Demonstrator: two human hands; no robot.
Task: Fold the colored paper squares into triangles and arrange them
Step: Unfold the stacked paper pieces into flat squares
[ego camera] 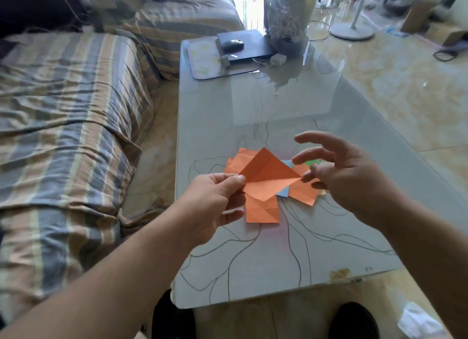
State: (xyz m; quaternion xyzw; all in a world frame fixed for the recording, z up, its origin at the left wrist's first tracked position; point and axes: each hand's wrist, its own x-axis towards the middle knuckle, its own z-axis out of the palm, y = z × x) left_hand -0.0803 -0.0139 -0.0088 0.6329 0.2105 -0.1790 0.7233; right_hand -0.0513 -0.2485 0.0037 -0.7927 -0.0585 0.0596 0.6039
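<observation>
Left hand [215, 199] pinches orange paper [268, 179]; right hand [347, 176] hovers spread beside it

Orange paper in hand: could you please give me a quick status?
Left hand pinches the orange paper, lifted. Right hand open at its other corner. More paper on the table beneath. Nothing in the way.

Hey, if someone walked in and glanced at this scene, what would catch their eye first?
Most likely the bright orange paper held up over the glass table, pinched at one corner by the left hand while the right hand touches its opposite tip with fingers spread. Under it, more colored paper squares lie scattered on the table, mostly orange. The striped sofa fills the left side.
</observation>
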